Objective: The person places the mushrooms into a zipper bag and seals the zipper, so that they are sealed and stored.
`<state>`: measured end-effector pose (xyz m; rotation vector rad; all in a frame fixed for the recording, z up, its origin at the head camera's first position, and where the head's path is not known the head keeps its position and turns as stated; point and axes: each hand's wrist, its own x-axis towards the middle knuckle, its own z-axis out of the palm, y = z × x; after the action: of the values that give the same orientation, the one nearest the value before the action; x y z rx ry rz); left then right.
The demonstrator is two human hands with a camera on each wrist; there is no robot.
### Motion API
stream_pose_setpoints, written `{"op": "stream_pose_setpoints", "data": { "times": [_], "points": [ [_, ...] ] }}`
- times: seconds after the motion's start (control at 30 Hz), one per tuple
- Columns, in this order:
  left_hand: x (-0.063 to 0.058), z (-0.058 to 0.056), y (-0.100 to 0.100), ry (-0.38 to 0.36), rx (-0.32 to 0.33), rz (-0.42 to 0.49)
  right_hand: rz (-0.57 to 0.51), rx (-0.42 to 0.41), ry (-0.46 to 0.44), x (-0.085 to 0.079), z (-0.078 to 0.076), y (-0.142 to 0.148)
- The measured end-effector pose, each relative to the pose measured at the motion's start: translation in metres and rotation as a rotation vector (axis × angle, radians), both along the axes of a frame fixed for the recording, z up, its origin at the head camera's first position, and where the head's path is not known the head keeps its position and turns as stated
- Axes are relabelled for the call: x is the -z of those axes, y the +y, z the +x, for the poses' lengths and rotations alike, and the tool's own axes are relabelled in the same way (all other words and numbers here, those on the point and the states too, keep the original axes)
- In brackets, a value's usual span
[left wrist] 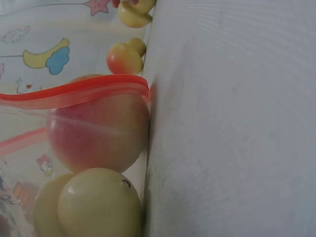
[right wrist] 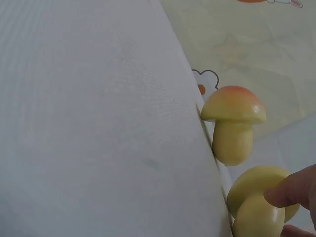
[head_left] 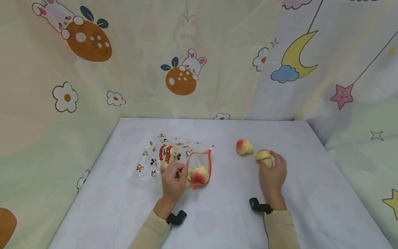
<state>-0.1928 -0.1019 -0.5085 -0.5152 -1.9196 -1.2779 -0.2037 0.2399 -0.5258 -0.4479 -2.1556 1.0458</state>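
Note:
My left hand pinches the red-zip edge of a clear plastic zip bag printed with cartoon figures, and its mouth gapes to the right. Inside lie red-and-yellow toy mushrooms; one mushroom sits right at the mouth, and a pale round one shows behind it in the left wrist view. On the right, my right hand grips a toy mushroom by its cap, thumb against it in the right wrist view. Just beyond that lies another toy mushroom on the table.
A white cloth covers the table. Behind and at both sides hangs a printed curtain with rabbits, flowers, a moon and stars. Each wrist carries a black strapped camera.

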Motion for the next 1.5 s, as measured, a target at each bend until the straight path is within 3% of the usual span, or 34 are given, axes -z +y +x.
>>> {"op": "stream_pose_setpoints", "data": {
  "times": [0.43, 0.63, 0.77, 0.93, 1.13, 1.37, 1.5],
  "points": [
    [0.003, -0.002, -0.002, 0.017, -0.002, -0.005, -0.024, -0.053, -0.199, 0.006, -0.001, 0.002],
    [0.004, -0.002, -0.002, 0.015, -0.003, 0.002, -0.049, -0.085, -0.244, 0.003, 0.000, -0.001],
    [0.004, -0.003, -0.001, 0.037, 0.010, 0.005, -0.075, -0.124, -0.225, -0.002, 0.003, -0.007],
    [0.004, -0.004, -0.001, 0.059, 0.014, -0.003, -0.104, -0.216, -0.181, -0.011, 0.007, -0.021],
    [0.003, -0.002, 0.000, 0.025, 0.007, -0.013, -0.053, -0.321, -0.247, -0.018, 0.012, -0.045],
    [0.002, 0.000, 0.000, -0.001, 0.005, -0.014, 0.060, -0.613, -0.216, -0.020, 0.015, -0.066],
    [0.001, 0.000, 0.000, 0.005, 0.011, -0.015, 0.088, -0.714, -0.183, -0.019, 0.019, -0.075]
  ]
}}
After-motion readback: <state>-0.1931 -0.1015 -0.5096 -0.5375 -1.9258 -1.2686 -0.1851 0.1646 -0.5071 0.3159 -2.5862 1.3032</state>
